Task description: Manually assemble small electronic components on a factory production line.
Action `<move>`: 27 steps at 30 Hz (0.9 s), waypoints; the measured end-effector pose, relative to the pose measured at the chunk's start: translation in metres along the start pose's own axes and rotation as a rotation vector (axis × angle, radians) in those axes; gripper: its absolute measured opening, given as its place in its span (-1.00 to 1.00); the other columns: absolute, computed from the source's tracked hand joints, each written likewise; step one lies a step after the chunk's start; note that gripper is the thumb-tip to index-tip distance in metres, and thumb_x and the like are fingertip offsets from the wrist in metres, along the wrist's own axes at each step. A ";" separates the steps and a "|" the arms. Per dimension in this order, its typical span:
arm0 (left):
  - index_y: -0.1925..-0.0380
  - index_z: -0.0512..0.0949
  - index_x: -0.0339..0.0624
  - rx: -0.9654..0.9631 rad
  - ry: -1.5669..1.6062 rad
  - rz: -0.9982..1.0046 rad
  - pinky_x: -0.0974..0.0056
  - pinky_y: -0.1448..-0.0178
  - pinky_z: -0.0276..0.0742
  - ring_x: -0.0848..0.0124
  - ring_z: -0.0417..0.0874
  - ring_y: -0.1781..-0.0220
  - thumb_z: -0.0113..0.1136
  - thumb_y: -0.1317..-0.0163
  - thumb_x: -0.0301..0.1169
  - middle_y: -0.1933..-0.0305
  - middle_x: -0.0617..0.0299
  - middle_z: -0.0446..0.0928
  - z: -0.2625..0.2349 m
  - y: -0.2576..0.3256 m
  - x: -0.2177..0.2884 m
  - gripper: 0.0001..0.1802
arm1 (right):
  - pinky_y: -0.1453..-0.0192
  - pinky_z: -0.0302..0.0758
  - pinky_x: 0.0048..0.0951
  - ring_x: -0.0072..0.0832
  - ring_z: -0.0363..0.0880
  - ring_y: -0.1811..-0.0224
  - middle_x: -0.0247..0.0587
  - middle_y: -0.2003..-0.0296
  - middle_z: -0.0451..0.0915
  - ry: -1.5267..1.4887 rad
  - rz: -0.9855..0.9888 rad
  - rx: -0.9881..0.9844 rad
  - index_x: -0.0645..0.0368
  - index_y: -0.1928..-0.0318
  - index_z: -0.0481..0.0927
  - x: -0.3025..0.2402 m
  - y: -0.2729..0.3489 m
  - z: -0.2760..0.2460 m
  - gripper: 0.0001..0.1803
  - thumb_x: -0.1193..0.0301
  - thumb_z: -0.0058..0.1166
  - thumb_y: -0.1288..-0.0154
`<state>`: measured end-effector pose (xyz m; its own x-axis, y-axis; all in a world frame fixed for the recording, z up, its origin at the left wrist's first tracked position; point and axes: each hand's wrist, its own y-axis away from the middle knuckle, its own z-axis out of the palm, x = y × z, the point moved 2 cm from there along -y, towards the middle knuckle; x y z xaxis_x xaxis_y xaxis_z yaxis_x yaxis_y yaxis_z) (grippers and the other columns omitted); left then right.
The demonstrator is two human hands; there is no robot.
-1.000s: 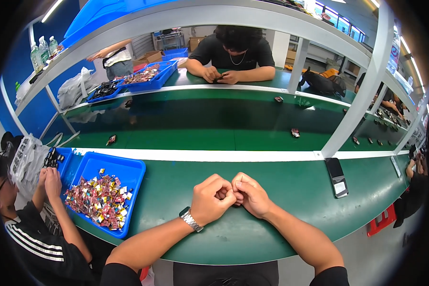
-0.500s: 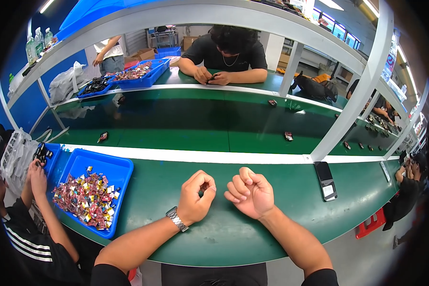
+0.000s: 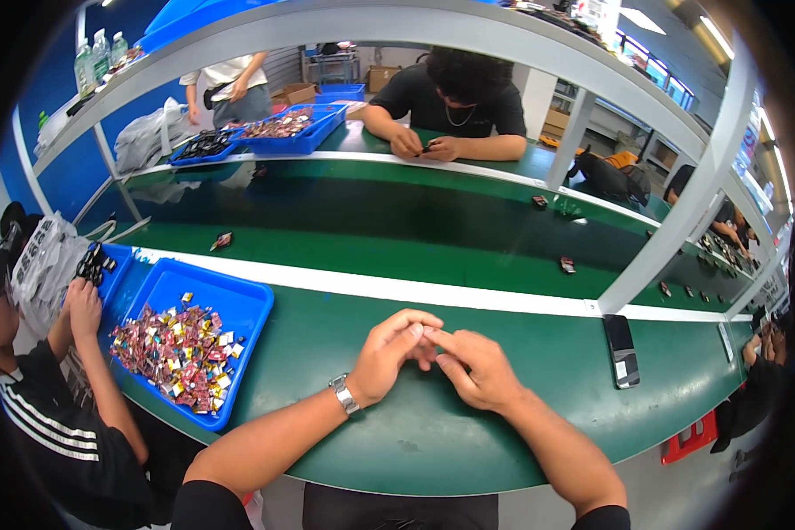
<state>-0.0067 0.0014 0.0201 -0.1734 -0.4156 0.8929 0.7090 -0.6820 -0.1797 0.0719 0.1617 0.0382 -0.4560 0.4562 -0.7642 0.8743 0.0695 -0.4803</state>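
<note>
Left hand [image 3: 384, 360], a metal-banded watch [image 3: 344, 394] on its wrist, curls inward, its fingertips now meeting those of the right hand [image 3: 484, 373]; half a second ago the two were apart, so both now meet at one spot above the green workbench [image 3: 327, 455]. Whether anything is pinched there I cannot tell. Far left, dark printing marks a white plastic bag [image 3: 44, 274] beside a co-worker's hands [image 3: 82, 307] and black parts [image 3: 95, 262]. Next, nearest the left hand, stands a large blue tray [image 3: 243, 305] heaped with small pink, yellow and white components [image 3: 181, 353]. Right of both hands lies a black phone-like slab [image 3: 621, 340], its pale label too small to read.
</note>
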 end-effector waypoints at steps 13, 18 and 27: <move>0.04 0.67 -0.38 -0.306 -0.183 0.141 0.41 0.01 0.52 0.55 0.54 0.17 0.33 -0.20 -0.63 0.20 0.22 0.57 -0.013 -0.001 0.013 -0.71 | 0.41 0.16 -0.43 -0.47 0.23 0.50 -0.41 0.50 0.18 0.831 -0.482 -0.080 -0.59 -0.13 0.61 0.009 -0.007 -0.001 -0.35 0.49 0.23 -0.08; 0.04 0.68 -0.39 -0.322 -0.223 0.175 0.39 0.01 0.54 0.48 0.58 0.14 0.31 -0.20 -0.65 0.15 0.14 0.62 -0.013 0.000 0.019 -0.71 | 0.39 0.14 -0.43 -0.49 0.21 0.50 -0.42 0.50 0.18 0.877 -0.516 -0.029 -0.53 0.05 0.62 0.007 -0.005 0.000 -0.46 0.56 0.17 -0.09; 0.07 0.68 -0.41 -0.326 -0.214 0.181 0.36 0.01 0.55 0.43 0.62 0.11 0.32 -0.21 -0.64 0.10 0.06 0.66 -0.013 0.000 0.019 -0.73 | 0.41 0.13 -0.43 -0.50 0.19 0.51 -0.43 0.52 0.16 0.873 -0.515 -0.025 -0.55 0.03 0.62 0.009 -0.003 0.002 -0.43 0.57 0.16 -0.10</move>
<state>-0.0194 -0.0142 0.0312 0.1042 -0.4353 0.8942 0.4554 -0.7785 -0.4320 0.0651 0.1640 0.0317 -0.5064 0.8540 0.1194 0.6135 0.4541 -0.6461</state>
